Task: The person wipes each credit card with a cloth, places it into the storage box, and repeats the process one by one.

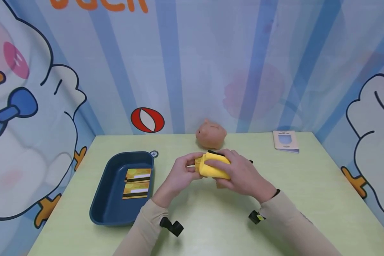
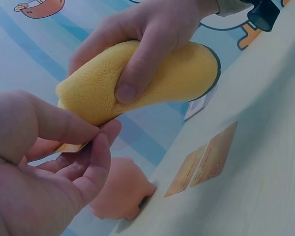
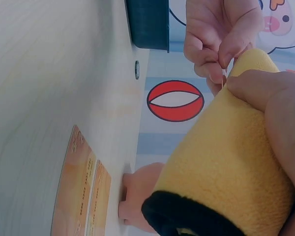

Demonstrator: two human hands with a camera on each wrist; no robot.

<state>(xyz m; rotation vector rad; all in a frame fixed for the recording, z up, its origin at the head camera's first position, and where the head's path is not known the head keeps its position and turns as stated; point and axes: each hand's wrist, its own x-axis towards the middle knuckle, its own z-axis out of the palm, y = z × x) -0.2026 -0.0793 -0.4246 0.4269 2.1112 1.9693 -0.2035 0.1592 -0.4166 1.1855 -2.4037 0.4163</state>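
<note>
While the left hand (image 1: pixel 184 171) pinches a gold card (image 1: pixel 197 164) at the yellow cloth (image 3: pixel 223 152) gripped in the right hand (image 1: pixel 243 174), above the table (image 1: pixel 211 227), I'd worry. A slack pinch could drop the card.

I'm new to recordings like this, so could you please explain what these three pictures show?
There is no machine arm here, just a person's two bare hands. The head picture looks down from a worn camera; the other two come from cameras on the left and right wrists. On the table are a blue tray with two cards inside, a piggy bank, a small pink booklet and two other cards. The right hand grips a soft yellow pouch; the left hand pinches a card at one end of it.
</note>
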